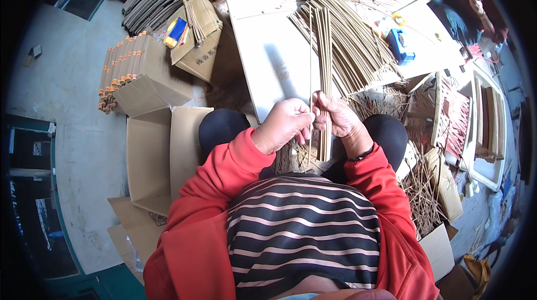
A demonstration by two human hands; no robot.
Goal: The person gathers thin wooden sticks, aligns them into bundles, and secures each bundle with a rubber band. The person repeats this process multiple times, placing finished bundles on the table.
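Seemingly finished, banded incense-stick bundles (124, 60) sit stacked left of the white table (258, 48), while at its near edge the left hand (285, 123) pinches a single stick (311, 48), the right hand (342, 118) clasps an unbanded bunch (324, 59), and loose sticks (358, 45) across the table lie yet unbundled.

One stick (311, 65) is held by the left hand (286, 123), one bundle (325, 71) by the right hand (342, 118); at two o'clock, one blue tape dispenser (397, 45) is counted on one white counter (260, 48).
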